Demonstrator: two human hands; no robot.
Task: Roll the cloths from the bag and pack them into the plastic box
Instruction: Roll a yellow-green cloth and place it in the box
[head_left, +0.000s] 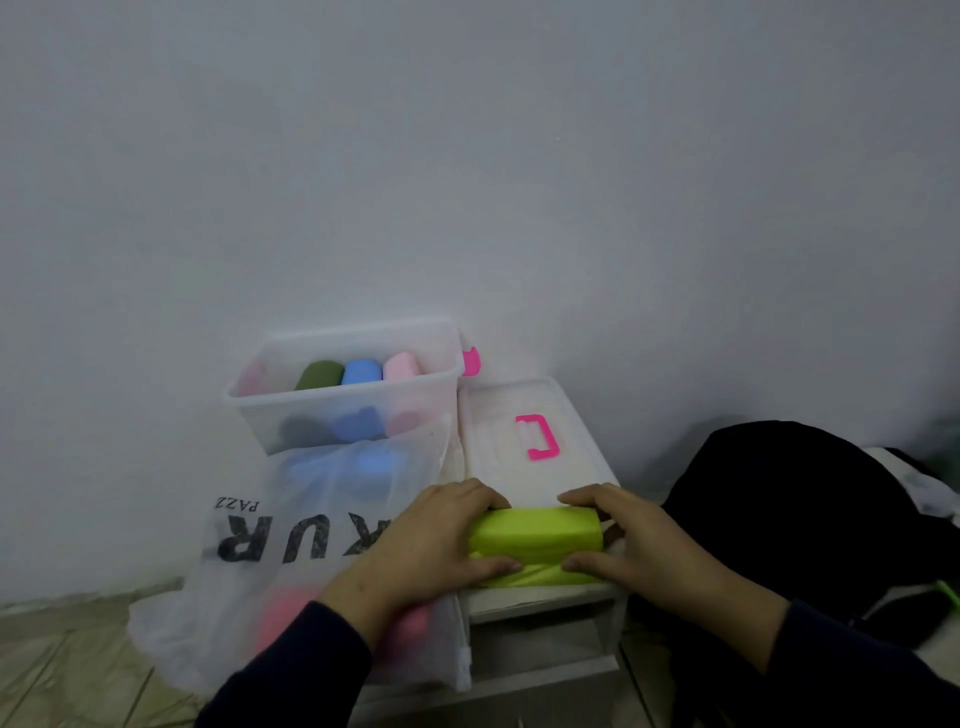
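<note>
Both hands, left hand (431, 540) and right hand (649, 545), curl round the lime cloth (537, 535) ends. Keep the roll tight and even. Then pack it into the plastic box (270, 395).

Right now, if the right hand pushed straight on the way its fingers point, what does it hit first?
The right hand points forward and left over the green cloth. Past that, probably the box lid with its pink handle; depth is unclear.
</note>
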